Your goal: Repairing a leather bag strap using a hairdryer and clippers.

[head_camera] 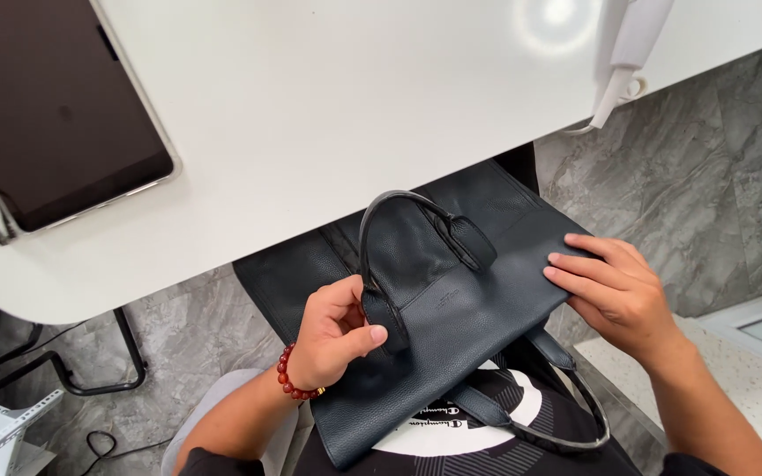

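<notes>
— What is sitting up top?

— A big white smooth table (337, 115) is stretching across, and a flat dark tablet with a silver edge (55, 106) is lying on its left side.

— And the bag?

— A dark blue soft leather handbag (451, 326) is lying on the person's lap, just under the table edge.

— What are the hands doing?

— They are staying apart. The left hand (332, 335) is pinching the bottom of the bag's curved handle (399, 229). The right hand (619, 291) is pressing flat on the bag's right corner.

— Anything small?

— A red bead bracelet (291, 377) is sitting on the left wrist.
</notes>
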